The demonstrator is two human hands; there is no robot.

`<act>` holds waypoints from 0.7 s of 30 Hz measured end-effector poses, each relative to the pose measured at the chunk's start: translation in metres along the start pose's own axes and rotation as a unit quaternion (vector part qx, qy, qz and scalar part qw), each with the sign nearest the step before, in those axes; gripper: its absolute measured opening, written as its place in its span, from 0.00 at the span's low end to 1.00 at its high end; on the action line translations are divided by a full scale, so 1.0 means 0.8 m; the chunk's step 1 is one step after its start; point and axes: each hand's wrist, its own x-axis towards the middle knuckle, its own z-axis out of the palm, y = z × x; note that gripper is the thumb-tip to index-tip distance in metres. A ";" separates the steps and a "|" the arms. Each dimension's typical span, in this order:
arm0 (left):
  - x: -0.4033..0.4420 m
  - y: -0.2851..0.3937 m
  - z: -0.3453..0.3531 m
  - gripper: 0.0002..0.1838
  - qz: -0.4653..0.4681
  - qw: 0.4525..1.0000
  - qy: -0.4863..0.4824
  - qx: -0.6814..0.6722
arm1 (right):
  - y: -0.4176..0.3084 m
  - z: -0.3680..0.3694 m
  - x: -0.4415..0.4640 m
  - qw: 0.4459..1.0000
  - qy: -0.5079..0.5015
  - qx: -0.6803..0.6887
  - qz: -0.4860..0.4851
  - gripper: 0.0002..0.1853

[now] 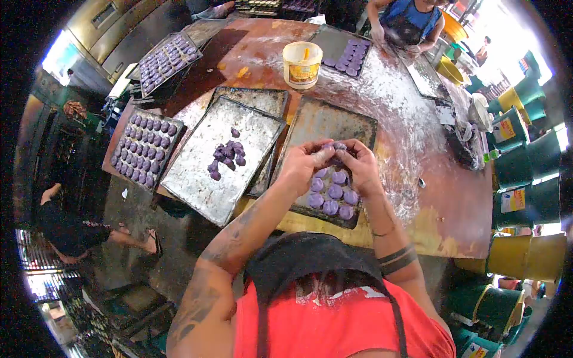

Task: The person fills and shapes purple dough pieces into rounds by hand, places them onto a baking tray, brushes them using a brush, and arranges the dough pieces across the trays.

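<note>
Dough lump (339, 146), small and purple, sits just right of frame centre; we pinch it between both hands' fingertips, left hand (308, 157) and right hand (360, 161) close together. Below them in frame, round purple dough pieces (335, 191) lie on our dark rectangular metal tray (334, 116). Left of centre, we have dark purple chunks (227, 154) on a white-dusted metal tray (239, 179). White plastic tub (301, 67), upper centre.

Spreads around a large reddish-brown table (459, 203) with a worn, yellowed near edge, over a dull grey floor (137, 212). Backs at upper left onto a brown-grey panelled surface (98, 48), near a glaring opening (59, 56). Glows at upper right with strong white light (492, 27), dim along much of the left.
</note>
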 end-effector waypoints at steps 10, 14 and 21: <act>-0.018 -0.026 0.022 0.15 0.141 0.986 -0.001 -0.094 | -0.059 0.035 -0.019 0.888 0.148 -0.349 -0.261 0.08; -0.001 0.004 -0.006 0.12 0.000 0.997 0.021 -0.075 | -0.055 0.028 -0.026 0.868 0.054 -0.415 -0.266 0.14; -0.006 -0.012 0.001 0.13 -0.018 0.992 -0.120 -0.034 | -0.079 0.019 -0.001 0.863 -0.130 -0.367 -0.322 0.19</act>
